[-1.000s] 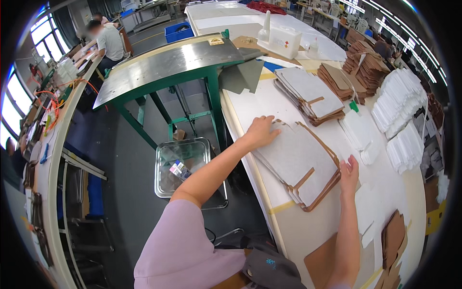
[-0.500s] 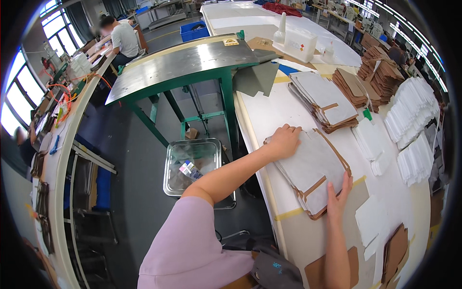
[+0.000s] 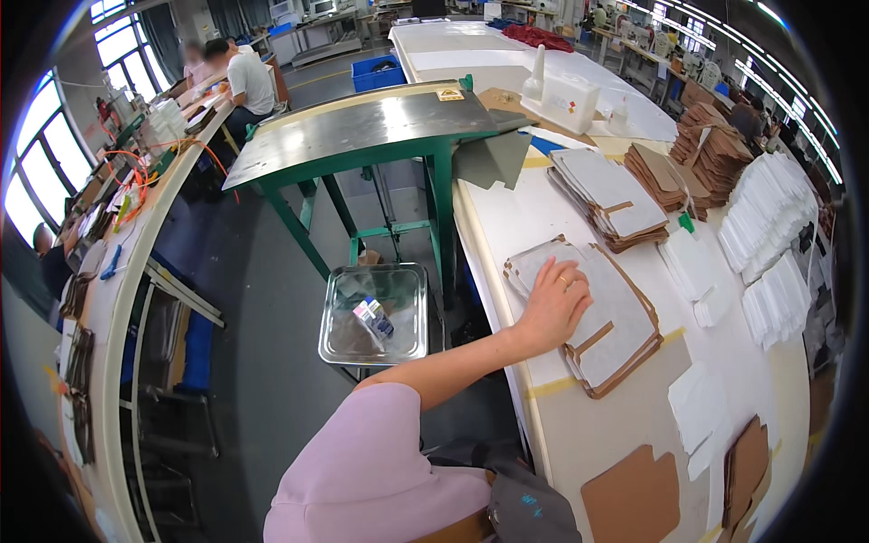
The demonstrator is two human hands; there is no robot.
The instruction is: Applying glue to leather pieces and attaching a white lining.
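Observation:
My left hand [image 3: 556,306] is over the near stack of white-faced brown pieces [image 3: 608,303], its fingers slightly bent and apart. Nothing shows in its grip; whether the fingertips press on the top sheet I cannot tell. Brown edges stick out around the white top piece, and a short brown strip [image 3: 594,337] lies across it. Just beyond is a similar stack [image 3: 615,192]. Nearer to me, a flat brown piece [image 3: 634,496] lies on the table [image 3: 566,425]. My right hand is out of the picture.
White stacks [image 3: 765,213] and brown bundles [image 3: 715,136] line the right side. A white plastic container [image 3: 566,90] stands beyond. To the left are a green-framed metal-topped table [image 3: 362,122] and a steel tray [image 3: 331,335] holding a small bottle. A person [image 3: 252,80] sits far left.
My right hand has left the near edge of the stack and gone out of view. My left hand has moved from the stack's far left corner toward me, over its left side.

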